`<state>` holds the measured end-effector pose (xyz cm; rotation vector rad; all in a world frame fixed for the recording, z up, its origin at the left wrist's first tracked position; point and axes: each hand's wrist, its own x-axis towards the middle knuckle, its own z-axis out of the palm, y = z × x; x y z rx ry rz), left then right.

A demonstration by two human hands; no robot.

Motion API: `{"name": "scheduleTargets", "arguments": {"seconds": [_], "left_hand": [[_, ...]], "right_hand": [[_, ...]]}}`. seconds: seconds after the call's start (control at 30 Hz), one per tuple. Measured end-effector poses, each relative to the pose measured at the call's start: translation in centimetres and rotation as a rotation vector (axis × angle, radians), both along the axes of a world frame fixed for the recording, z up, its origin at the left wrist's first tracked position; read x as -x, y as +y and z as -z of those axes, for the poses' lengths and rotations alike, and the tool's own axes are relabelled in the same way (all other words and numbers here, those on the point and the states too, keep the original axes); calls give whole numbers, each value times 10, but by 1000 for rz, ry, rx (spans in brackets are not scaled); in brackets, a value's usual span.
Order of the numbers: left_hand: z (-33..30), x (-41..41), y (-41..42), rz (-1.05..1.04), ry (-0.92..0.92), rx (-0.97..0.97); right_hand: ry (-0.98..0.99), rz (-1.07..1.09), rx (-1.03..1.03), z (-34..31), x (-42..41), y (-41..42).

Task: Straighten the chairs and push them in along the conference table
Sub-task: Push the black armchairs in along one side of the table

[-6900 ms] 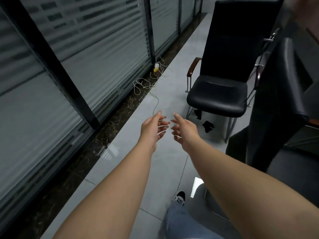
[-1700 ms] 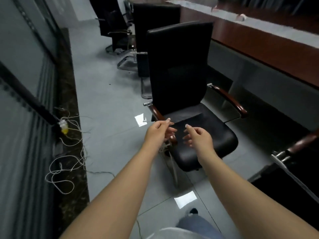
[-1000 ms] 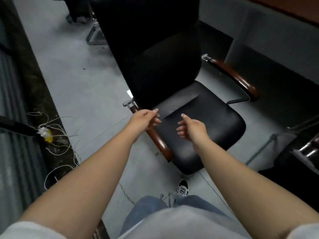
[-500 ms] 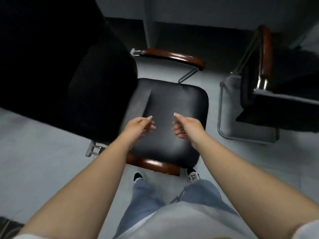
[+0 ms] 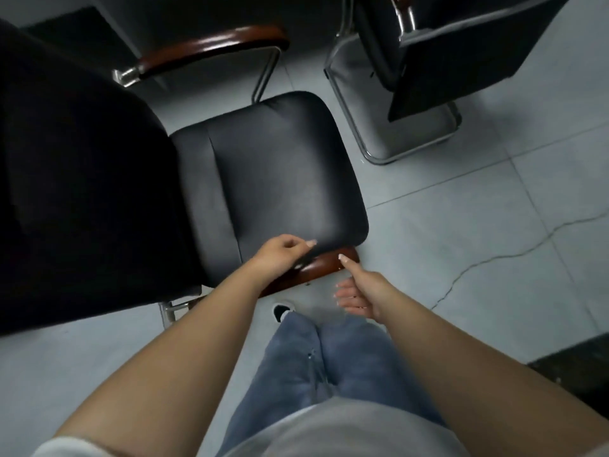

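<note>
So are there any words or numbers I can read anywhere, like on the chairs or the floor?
None: no word, number, label or sign shows anywhere.
Black chair: plain seat, no tag or brand showing.
Wooden armrest: bare.
Second chair: no writing showing.
Floor tiles: only a crack, no marks to read.

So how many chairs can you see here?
2. The near black chair fills the left and middle, just ahead of the hands. A second chair stands at the upper right, partly cut off. Others may lie outside the view.
</note>
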<state>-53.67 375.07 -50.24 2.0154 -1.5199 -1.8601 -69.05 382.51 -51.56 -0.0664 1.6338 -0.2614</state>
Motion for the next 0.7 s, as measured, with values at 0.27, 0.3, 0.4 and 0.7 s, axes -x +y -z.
{"name": "scheduleTargets", "arguments": {"seconds": [0.27,0.3,0.4,0.7], "left_hand": [[33,7,1,420,-200,-100],[36,8,0,450,-226,-102],[40,9,-5,455,-256,-126],[30,3,-18,433,-262,-129]], "right_hand": [[-206,575,44,29,-19,0],[-209,623,52,30,-20,-1],[-252,789,71,34,-24,-1],[-199,731,110,28,-29,-13]]}}
